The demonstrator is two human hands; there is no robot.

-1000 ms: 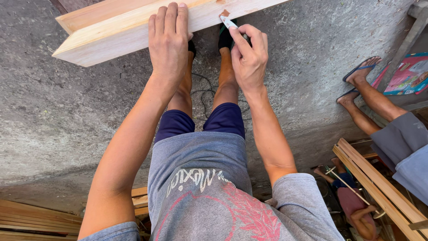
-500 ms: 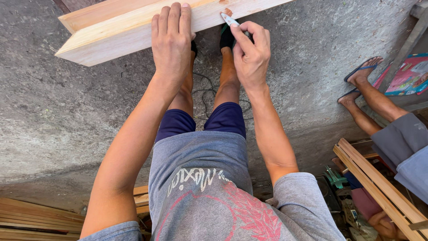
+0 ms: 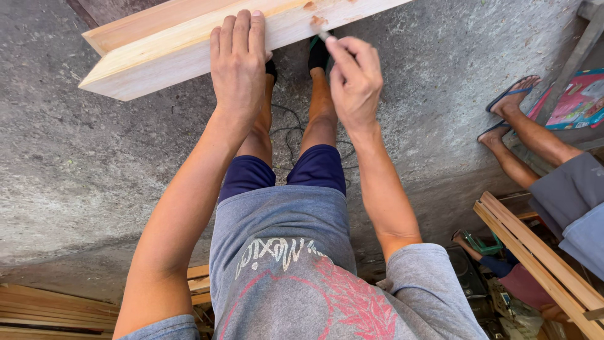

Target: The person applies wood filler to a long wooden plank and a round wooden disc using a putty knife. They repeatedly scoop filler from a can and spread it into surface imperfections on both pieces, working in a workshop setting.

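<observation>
From the head camera, a pale wooden beam (image 3: 189, 47) runs across the top of the view, held above a grey concrete floor (image 3: 82, 170). The left hand (image 3: 238, 60) lies flat on the beam's near face, fingers together and stretched over its upper edge. Just beside it, the right hand (image 3: 355, 79) is curled around a thin tool (image 3: 323, 34), probably a pencil or marker, pinched between thumb and fingers with its tip touching the beam near a reddish knot (image 3: 316, 20). Below stand the person's own legs and dark shorts. At the right edge another person's sandalled feet (image 3: 506, 113) rest on the floor, near stacked timber strips (image 3: 541, 258).
</observation>
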